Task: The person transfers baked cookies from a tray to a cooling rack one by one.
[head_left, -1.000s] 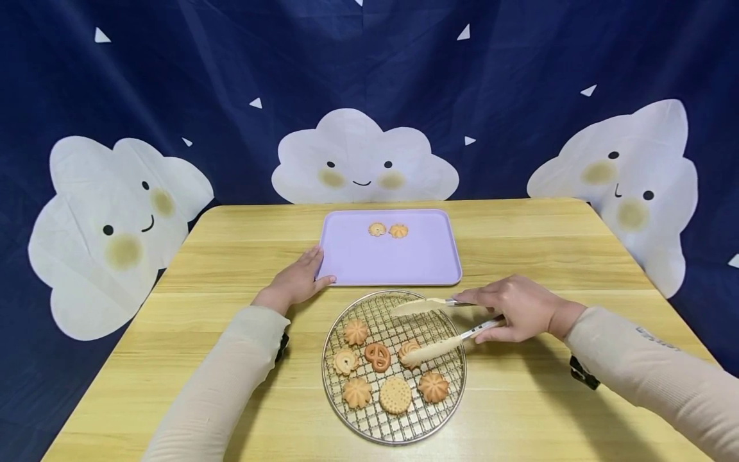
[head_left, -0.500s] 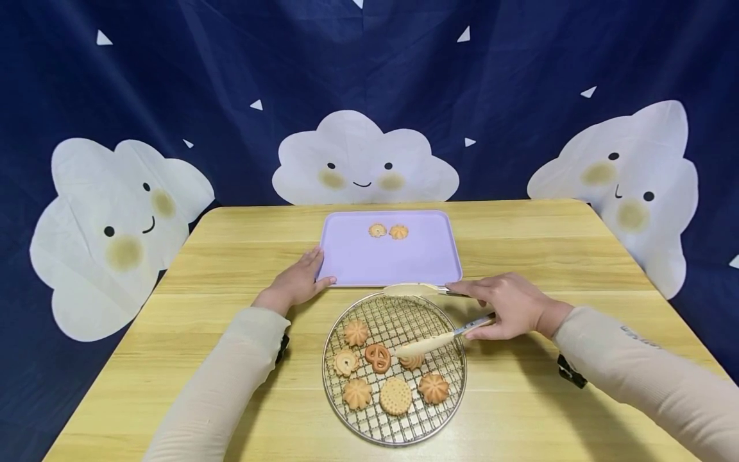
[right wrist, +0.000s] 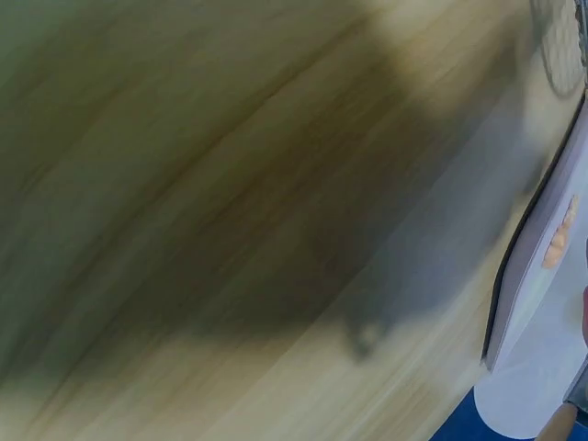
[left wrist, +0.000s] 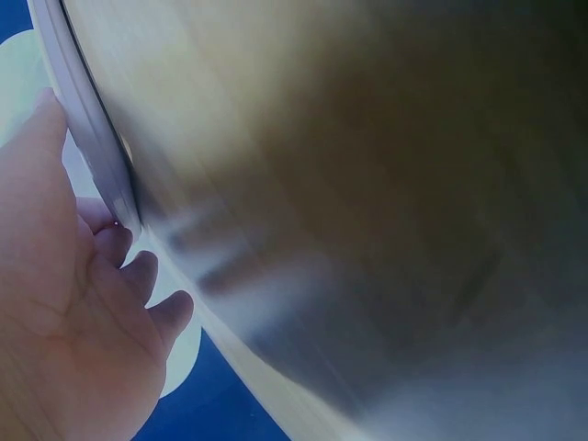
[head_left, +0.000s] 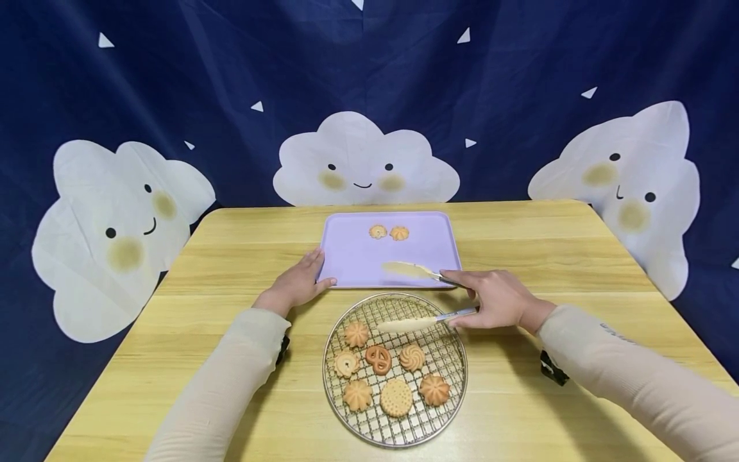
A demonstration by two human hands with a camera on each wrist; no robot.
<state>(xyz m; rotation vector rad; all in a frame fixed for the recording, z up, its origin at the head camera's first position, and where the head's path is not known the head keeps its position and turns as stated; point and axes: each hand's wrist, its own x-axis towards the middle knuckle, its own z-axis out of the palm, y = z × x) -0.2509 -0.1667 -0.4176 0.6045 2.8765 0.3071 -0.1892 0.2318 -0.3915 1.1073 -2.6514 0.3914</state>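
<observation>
At the front left corner of the lilac tray [head_left: 352,266], my left hand [head_left: 296,282] holds the rim, thumb along the front edge and fingers by the left side. In the left wrist view the fingers of that hand [left wrist: 101,303] bend around the tray's edge [left wrist: 96,138]. My right hand [head_left: 498,298] holds tongs [head_left: 411,324] with cream tips and metal arms spread wide, nothing between them. One tip overlaps the tray; the other hangs over the round wire rack [head_left: 395,443]. A swirl cookie [head_left: 412,358] and a pretzel-shaped cookie [head_left: 378,360] lie on the rack near the lower tip.
More cookies lie on the rack, among them a round dotted cookie [head_left: 396,398] and a flower-shaped cookie [head_left: 434,390]. A ring-shaped cookie [head_left: 378,231] and another flower cookie [head_left: 399,233] sit side by side at the tray's back. A dark blue curtain [head_left: 369,64] hangs behind the wooden table [head_left: 519,237].
My right hand has moved the spread tongs forward and left, off the swirl cookie, with one tip now over the tray. The left hand and the cookies have stayed in place.
</observation>
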